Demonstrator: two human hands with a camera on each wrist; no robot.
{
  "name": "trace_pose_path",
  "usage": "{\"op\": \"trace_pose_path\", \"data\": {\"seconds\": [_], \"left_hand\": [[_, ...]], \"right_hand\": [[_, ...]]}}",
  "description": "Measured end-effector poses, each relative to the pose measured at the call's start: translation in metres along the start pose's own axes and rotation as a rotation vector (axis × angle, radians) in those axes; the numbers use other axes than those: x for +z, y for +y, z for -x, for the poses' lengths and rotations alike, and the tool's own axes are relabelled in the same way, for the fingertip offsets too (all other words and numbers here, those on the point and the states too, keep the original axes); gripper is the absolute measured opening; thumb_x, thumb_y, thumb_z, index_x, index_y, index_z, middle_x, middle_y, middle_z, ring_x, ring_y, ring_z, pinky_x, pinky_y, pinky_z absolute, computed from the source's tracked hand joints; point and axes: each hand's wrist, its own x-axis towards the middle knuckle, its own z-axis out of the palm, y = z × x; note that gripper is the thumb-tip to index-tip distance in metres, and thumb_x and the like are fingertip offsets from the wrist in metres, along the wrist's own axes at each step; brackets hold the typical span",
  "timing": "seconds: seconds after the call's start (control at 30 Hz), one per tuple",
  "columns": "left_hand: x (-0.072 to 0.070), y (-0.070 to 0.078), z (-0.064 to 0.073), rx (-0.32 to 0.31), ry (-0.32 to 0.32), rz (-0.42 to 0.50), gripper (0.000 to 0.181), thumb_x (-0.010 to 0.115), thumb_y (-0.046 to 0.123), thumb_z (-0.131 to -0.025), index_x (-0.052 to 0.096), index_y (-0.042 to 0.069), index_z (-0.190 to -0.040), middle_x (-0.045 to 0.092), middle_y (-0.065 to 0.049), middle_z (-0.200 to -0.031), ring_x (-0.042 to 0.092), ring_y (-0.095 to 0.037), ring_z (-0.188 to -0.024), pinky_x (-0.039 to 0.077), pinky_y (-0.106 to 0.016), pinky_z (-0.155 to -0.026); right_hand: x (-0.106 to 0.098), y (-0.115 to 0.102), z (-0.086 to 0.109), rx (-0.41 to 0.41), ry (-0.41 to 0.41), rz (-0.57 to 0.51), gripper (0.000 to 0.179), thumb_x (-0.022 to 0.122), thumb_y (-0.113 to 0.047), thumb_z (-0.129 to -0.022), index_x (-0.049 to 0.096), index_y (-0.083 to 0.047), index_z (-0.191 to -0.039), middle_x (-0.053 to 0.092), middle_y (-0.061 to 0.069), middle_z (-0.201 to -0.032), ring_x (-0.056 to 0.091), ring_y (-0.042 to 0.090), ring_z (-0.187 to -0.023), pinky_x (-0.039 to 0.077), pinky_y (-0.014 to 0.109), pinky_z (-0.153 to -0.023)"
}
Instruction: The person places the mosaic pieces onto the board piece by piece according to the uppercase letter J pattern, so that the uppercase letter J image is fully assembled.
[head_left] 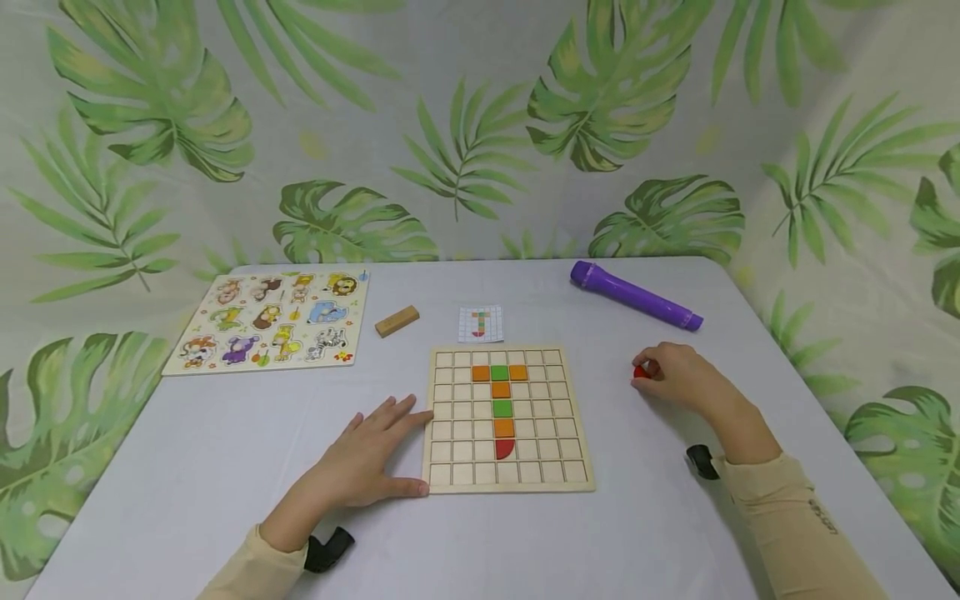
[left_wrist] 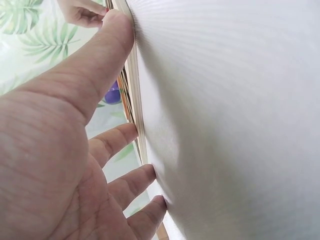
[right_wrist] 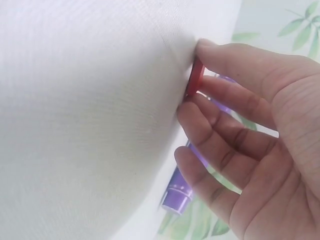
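A square wooden grid board (head_left: 553, 475) lies on the table in the head view. Several coloured tiles on it form a T-like figure: orange and green squares (head_left: 502, 408), with a red quarter-round tile (head_left: 505, 448) at the foot. Along the board's left edge rests my left hand (head_left: 367, 458), fingers spread, the thumb and index fingertip at the rim. To the right of the board, my right hand (head_left: 678, 379) pinches a small red tile (right_wrist: 195, 76) between thumb and fingers, close to the tabletop. The fingers partly cover this tile.
Behind the board lies a small pattern card (head_left: 481, 323), with a wooden block (head_left: 397, 322) to its left. An animal puzzle board (head_left: 258, 321) is at the back left. A purple microphone (head_left: 637, 296) lies at the back right, beyond my right hand.
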Motion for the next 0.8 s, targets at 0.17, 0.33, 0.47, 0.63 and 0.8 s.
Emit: {"op": "trace_pose_path", "data": {"seconds": [0.17, 0.33, 0.47, 0.63, 0.8], "left_hand": [[0.0, 0.0, 0.001, 0.012, 0.006, 0.0, 0.095, 0.089, 0.056, -0.083, 0.049, 0.023, -0.162, 0.036, -0.015, -0.175, 0.03, -0.047, -0.162, 0.026, -0.08, -0.122], [-0.002, 0.001, 0.001, 0.007, 0.006, 0.002, 0.094, 0.089, 0.056, -0.083, 0.049, 0.023, -0.162, 0.036, -0.015, -0.175, 0.03, -0.046, -0.163, 0.026, -0.079, -0.123], [-0.002, 0.001, 0.001, 0.007, 0.006, 0.002, 0.095, 0.089, 0.056, -0.083, 0.049, 0.023, -0.162, 0.036, -0.015, -0.175, 0.03, -0.046, -0.162, 0.026, -0.079, -0.123], [-0.002, 0.001, 0.001, 0.009, 0.003, -0.004, 0.095, 0.088, 0.057, -0.083, 0.048, 0.023, -0.162, 0.036, -0.015, -0.175, 0.03, -0.046, -0.162, 0.026, -0.079, -0.123], [-0.001, 0.001, 0.0, 0.003, 0.004, -0.003, 0.095, 0.089, 0.057, -0.082, 0.048, 0.024, -0.162, 0.035, -0.014, -0.175, 0.029, -0.046, -0.163, 0.026, -0.079, -0.123]], "right_hand": [[0.0, -0.004, 0.0, 0.002, -0.012, -0.005, 0.029, 0.081, -0.01, -0.092, 0.076, 0.007, -0.115, 0.072, 0.008, -0.088, 0.063, 0.019, -0.081, 0.058, 0.04, -0.077], [-0.001, -0.016, -0.003, 0.007, -0.016, -0.038, 0.034, 0.082, -0.011, -0.09, 0.075, 0.007, -0.118, 0.073, 0.01, -0.095, 0.066, 0.022, -0.086, 0.06, 0.044, -0.082], [-0.002, -0.03, -0.005, -0.029, -0.02, -0.061, 0.034, 0.082, -0.011, -0.09, 0.076, 0.005, -0.119, 0.075, 0.009, -0.1, 0.069, 0.024, -0.093, 0.06, 0.048, -0.088], [0.0, -0.05, -0.004, -0.125, -0.031, -0.09, 0.028, 0.081, -0.008, -0.091, 0.078, 0.0, -0.118, 0.076, 0.004, -0.104, 0.071, 0.021, -0.098, 0.06, 0.049, -0.092], [0.002, -0.07, -0.004, -0.194, -0.053, -0.126, 0.026, 0.081, -0.008, -0.093, 0.08, -0.006, -0.118, 0.075, -0.001, -0.107, 0.069, 0.016, -0.099, 0.061, 0.045, -0.091]]}}
